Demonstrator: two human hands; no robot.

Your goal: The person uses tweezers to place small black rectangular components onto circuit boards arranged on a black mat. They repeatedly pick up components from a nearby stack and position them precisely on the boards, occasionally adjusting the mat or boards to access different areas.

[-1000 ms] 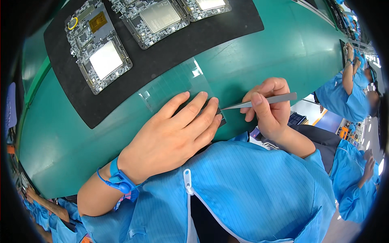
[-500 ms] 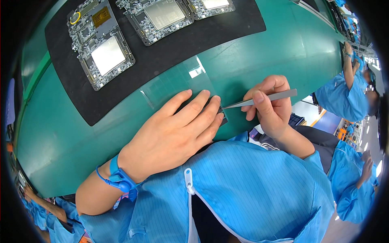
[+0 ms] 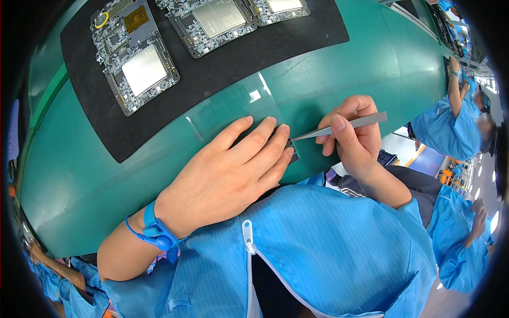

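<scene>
My left hand [image 3: 233, 164] lies palm down near the table's front edge, fingers stretched out over a clear plastic sheet [image 3: 225, 108]. A small dark piece [image 3: 294, 158] peeks out by its outer fingertips; the rest of that piece is hidden under the hand. Pinched between the thumb and fingers of my right hand [image 3: 356, 146] is a pair of slim metal tweezers [image 3: 368, 121]. The tweezers' points reach left to the dark piece, beside the left fingertips. Whether they grip anything is too small to tell. A blue wrist strap [image 3: 159, 233] circles my left wrist.
Beyond my hands, a black mat [image 3: 207, 79] on the green table [image 3: 69, 175] carries several circuit boards, one [image 3: 140, 71] at the left with a shiny metal plate and a yellow ring [image 3: 101, 20]. Co-workers in blue smocks [image 3: 450, 127] are at the right and lower left.
The view has shifted very slightly. Both hands and the tweezers stay nearly in place, the tweezers tilting a touch.
</scene>
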